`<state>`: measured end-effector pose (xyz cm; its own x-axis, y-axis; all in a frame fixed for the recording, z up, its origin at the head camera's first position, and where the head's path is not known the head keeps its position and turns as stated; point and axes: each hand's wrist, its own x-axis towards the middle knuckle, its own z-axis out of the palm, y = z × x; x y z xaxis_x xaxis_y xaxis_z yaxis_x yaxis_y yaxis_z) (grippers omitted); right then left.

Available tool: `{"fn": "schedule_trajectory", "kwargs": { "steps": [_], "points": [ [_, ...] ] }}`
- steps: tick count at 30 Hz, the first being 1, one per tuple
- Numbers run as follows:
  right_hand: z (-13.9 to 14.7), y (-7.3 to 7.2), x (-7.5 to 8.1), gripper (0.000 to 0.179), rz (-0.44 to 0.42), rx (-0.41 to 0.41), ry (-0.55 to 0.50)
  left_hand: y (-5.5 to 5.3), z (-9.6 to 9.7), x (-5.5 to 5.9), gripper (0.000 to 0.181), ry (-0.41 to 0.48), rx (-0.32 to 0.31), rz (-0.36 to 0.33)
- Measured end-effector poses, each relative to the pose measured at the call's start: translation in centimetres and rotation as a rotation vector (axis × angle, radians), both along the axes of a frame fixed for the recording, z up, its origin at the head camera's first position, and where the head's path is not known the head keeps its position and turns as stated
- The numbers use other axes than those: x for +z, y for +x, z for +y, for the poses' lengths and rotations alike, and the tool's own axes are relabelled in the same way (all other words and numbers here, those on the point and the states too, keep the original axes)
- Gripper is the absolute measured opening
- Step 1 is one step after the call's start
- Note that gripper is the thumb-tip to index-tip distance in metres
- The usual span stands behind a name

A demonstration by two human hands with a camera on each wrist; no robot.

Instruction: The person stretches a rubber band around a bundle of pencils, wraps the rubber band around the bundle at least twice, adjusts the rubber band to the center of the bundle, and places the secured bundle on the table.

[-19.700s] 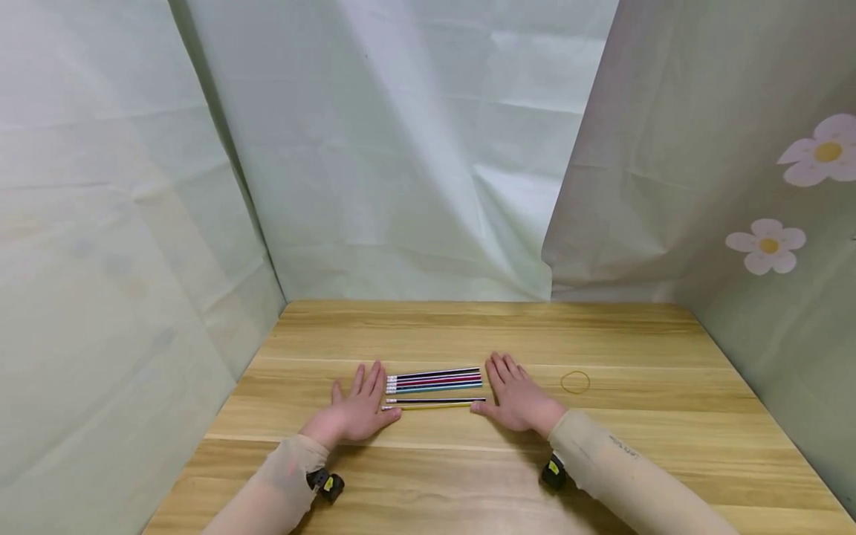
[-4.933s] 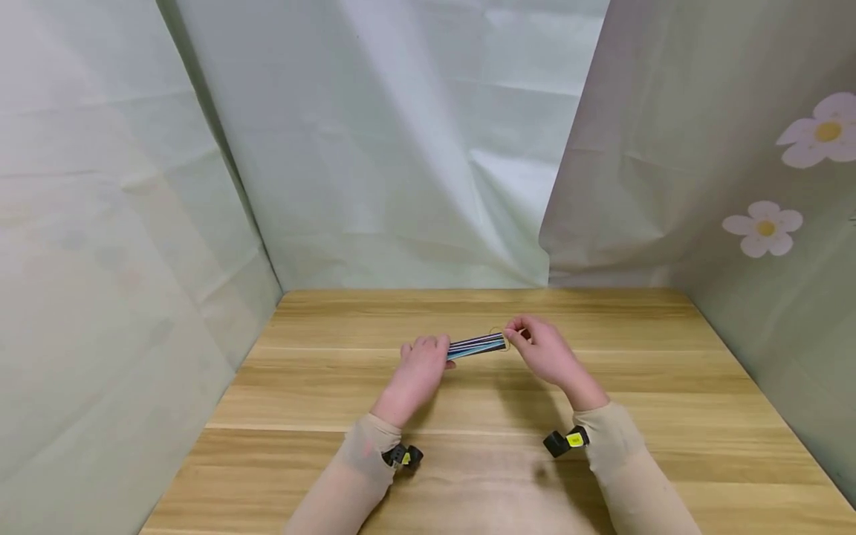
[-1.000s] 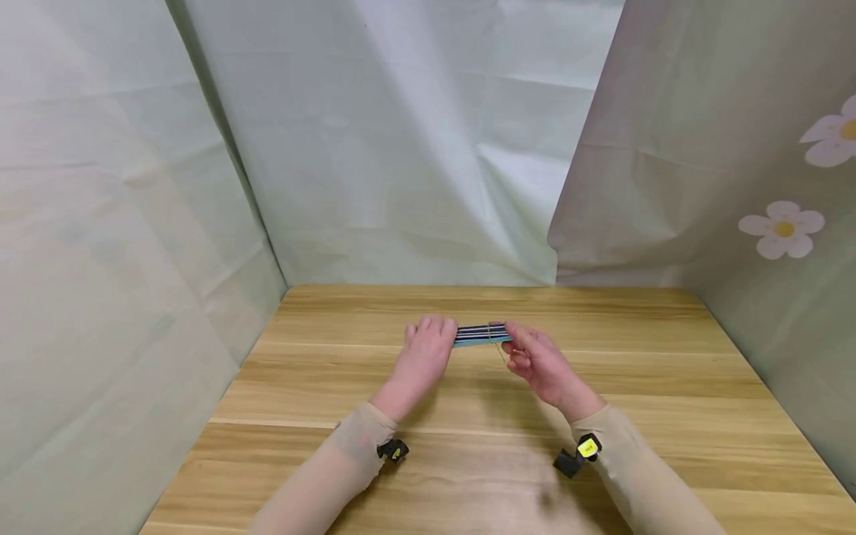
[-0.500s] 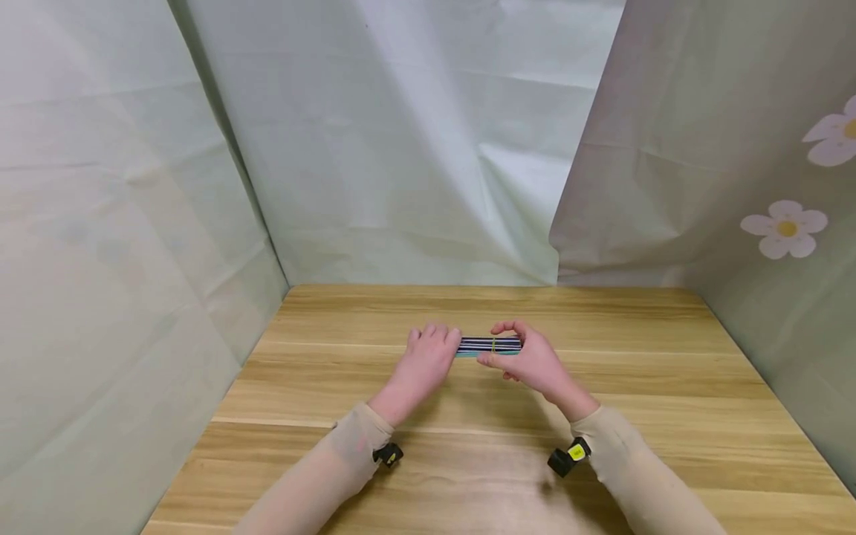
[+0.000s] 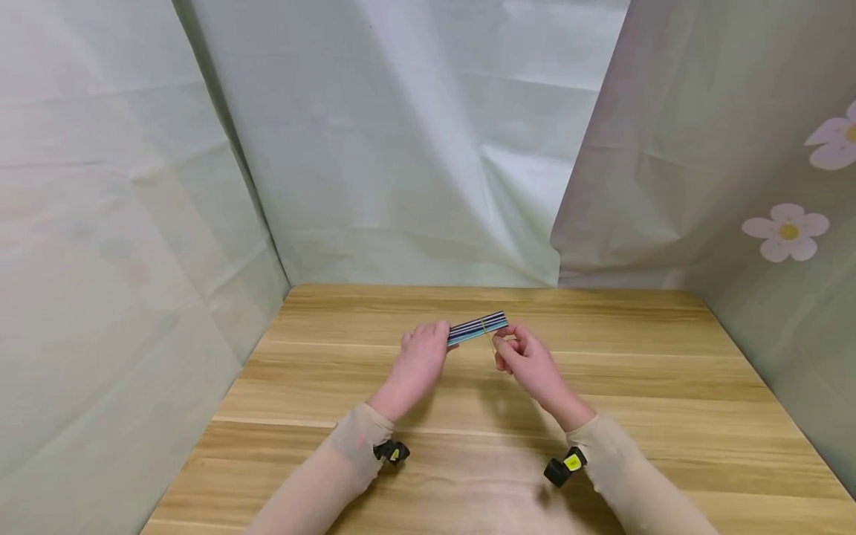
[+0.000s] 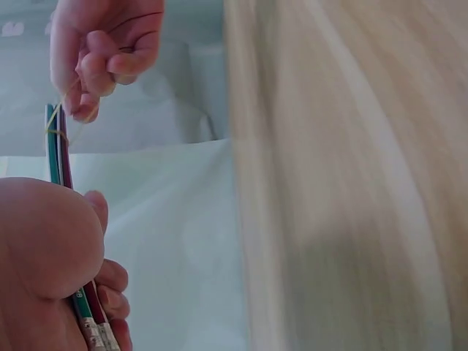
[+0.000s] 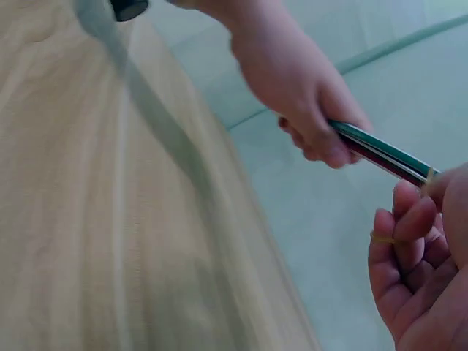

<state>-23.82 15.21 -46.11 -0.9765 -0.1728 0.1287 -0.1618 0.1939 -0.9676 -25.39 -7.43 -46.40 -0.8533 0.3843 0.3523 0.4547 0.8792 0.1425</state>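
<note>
A flat bundle of striped pencils (image 5: pixel 476 328), dark and teal, is gripped in my left hand (image 5: pixel 420 365) above the table, its far end tilted up to the right. White eraser ends (image 6: pixel 101 335) stick out below that hand in the left wrist view. A thin yellow rubber band (image 6: pixel 57 132) loops round the pencils near their free end. My right hand (image 5: pixel 531 369) pinches a stretched strand of the band, pulled out from the near side of the bundle. In the right wrist view its curled fingers (image 7: pixel 417 219) have the band (image 7: pixel 382 238) hooked across them.
The wood-grain table (image 5: pixel 468 461) lies beneath both hands. Pale cloth walls (image 5: pixel 414 163) stand behind it and at its sides, with printed white flowers (image 5: pixel 788 232) at right. A black wrist camera (image 5: pixel 565 467) hangs at each wrist.
Earlier the pencils lay on the table with the band apart at right; now they are bundled inside it. Since half a second ago the right hand has gone from spread fingers to pulling the band.
</note>
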Motion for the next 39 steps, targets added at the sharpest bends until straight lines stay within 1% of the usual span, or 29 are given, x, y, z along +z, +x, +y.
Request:
{"fn": "schedule_trajectory", "kwargs": {
  "steps": [2, 3, 6, 8, 9, 10, 11, 12, 14, 16, 19, 23, 25, 28, 30, 32, 34, 35, 37, 39],
  "points": [
    [-0.2, 0.3, -0.1, 0.021, 0.074, 0.024, 0.095, -0.1, 0.1, 0.1, 0.023, 0.047, 0.028, -0.041],
    [-0.3, 0.5, -0.2, 0.023, 0.128, 0.037, 0.149, -0.1, 0.1, 0.2, 0.023, 0.064, 0.043, -0.061],
    [-0.3, 0.9, -0.2, 0.021, 0.327, 0.086, 0.304, -0.3, 0.1, 0.2, 0.023, 0.103, 0.073, -0.088],
    [-0.3, 1.1, -0.2, 0.019, 0.428, 0.128, 0.344, -0.5, 0.1, 0.3, 0.024, 0.122, 0.081, -0.095],
    [-0.4, 1.1, -0.2, 0.019, 0.458, 0.148, 0.347, -0.5, 0.1, 0.3, 0.024, 0.129, 0.082, -0.099],
    [-0.4, 1.2, -0.1, 0.020, 0.463, 0.176, 0.326, -0.6, 0.1, 0.3, 0.025, 0.138, 0.081, -0.102],
    [-0.4, 1.3, -0.1, 0.023, 0.445, 0.202, 0.295, -0.6, 0.1, 0.3, 0.025, 0.144, 0.081, -0.106],
    [-0.4, 1.3, -0.1, 0.027, 0.407, 0.229, 0.242, -0.7, 0.0, 0.3, 0.025, 0.149, 0.080, -0.115],
    [-0.5, 1.3, -0.1, 0.039, 0.304, 0.283, 0.102, -0.7, 0.0, 0.3, 0.024, 0.166, 0.080, -0.138],
    [-0.7, 1.3, -0.1, 0.049, 0.183, 0.326, -0.056, -0.8, 0.0, 0.4, 0.023, 0.183, 0.084, -0.157],
    [-1.1, 1.4, -0.3, 0.056, 0.032, 0.377, -0.261, -0.9, 0.0, 0.5, 0.023, 0.212, 0.088, -0.177],
    [-1.7, 1.8, -0.6, 0.062, -0.141, 0.410, -0.472, -0.9, 0.4, 0.6, 0.023, 0.248, 0.098, -0.162],
    [-2.1, 2.1, -0.6, 0.065, -0.222, 0.413, -0.591, -1.0, 0.6, 0.6, 0.023, 0.254, 0.115, -0.138],
    [-2.7, 2.4, -0.1, 0.069, -0.336, 0.395, -0.815, -0.9, 0.7, 0.5, 0.023, 0.246, 0.144, -0.097],
    [-3.0, 2.4, 0.4, 0.067, -0.390, 0.358, -0.961, -0.9, 0.7, 0.4, 0.024, 0.234, 0.154, -0.056],
    [-3.1, 2.2, 1.0, 0.061, -0.425, 0.294, -1.071, -0.8, 0.6, 0.4, 0.024, 0.214, 0.153, -0.019],
    [-3.1, 1.8, 1.4, 0.051, -0.434, 0.217, -1.109, -0.7, 0.5, 0.5, 0.024, 0.191, 0.139, 0.021],
    [-3.0, 1.7, 1.6, 0.044, -0.433, 0.177, -1.107, -0.6, 0.3, 0.5, 0.023, 0.173, 0.126, 0.042],
    [-2.6, 1.5, 1.9, 0.034, -0.430, 0.116, -1.070, -0.4, 0.1, 0.5, 0.020, 0.130, 0.092, 0.081],
    [-2.1, 1.3, 2.0, 0.030, -0.434, 0.087, -1.010, -0.3, -0.2, 0.4, 0.015, 0.077, 0.054, 0.131]
  ]
}}
